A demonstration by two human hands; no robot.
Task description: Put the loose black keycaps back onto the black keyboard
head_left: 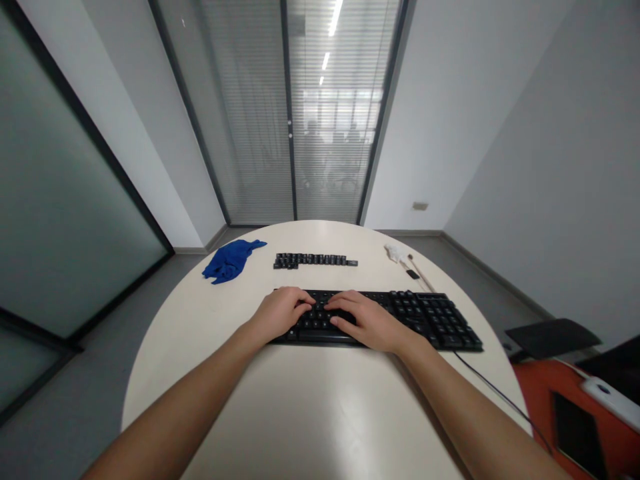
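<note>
A black keyboard (pixel 425 319) lies across the white round table (pixel 310 400), its number pad to the right. Over the left part of the keyboard is my left hand (pixel 283 312), fingers bent towards the keys; what its fingertips pinch, if anything, is too small to make out. My right hand (pixel 364 320) rests on the middle keys, its fingers somewhat apart and nothing visible in them. Beyond the keyboard, loose black keycaps (pixel 315 259) stand in rows on the table.
A crumpled blue cloth (pixel 231 261) lies at the far left of the table. White tissue (pixel 395 253) and thin sticks or brushes (pixel 421 272) are at the far right. The keyboard's cable (pixel 493 385) runs off the right edge, near a red chair (pixel 540 387) holding a phone (pixel 580 433).
</note>
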